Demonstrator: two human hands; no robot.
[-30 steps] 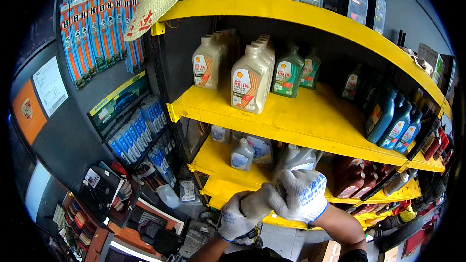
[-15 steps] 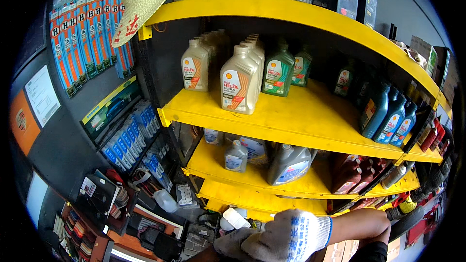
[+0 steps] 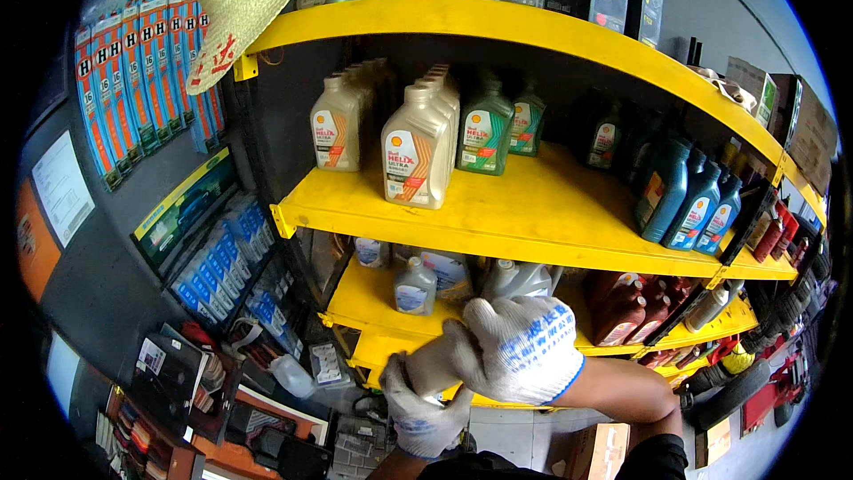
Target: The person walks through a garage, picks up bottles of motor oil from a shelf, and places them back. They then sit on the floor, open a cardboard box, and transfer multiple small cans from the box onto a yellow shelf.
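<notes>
Both my hands wear white knitted work gloves and meet in front of the lower yellow shelves. My right hand [image 3: 526,351], with blue print on its back, has its fingers curled toward my left. Below it my left hand [image 3: 419,418] is cupped upward, thumb apart from the bent fingers. Between them shows a grey-brown, soft-looking patch [image 3: 434,366]; whether it is a rag or soiled glove fingers I cannot make out. Just behind the hands, a small grey bottle [image 3: 415,287] and a larger grey jug [image 3: 520,281] stand on a lower shelf [image 3: 364,298].
Gold oil bottles [image 3: 416,149], green ones [image 3: 485,129] and blue ones [image 3: 696,206] stand on the middle yellow shelf [image 3: 498,204]. Dark red bottles [image 3: 619,313] stand lower right. A straw hat [image 3: 258,0] hangs at upper left. A cardboard box [image 3: 600,452] sits on the floor.
My hands have risen toward the lower shelves, and my left hand now shows below the right. The view has shifted a little, so the shelves sit further left.
</notes>
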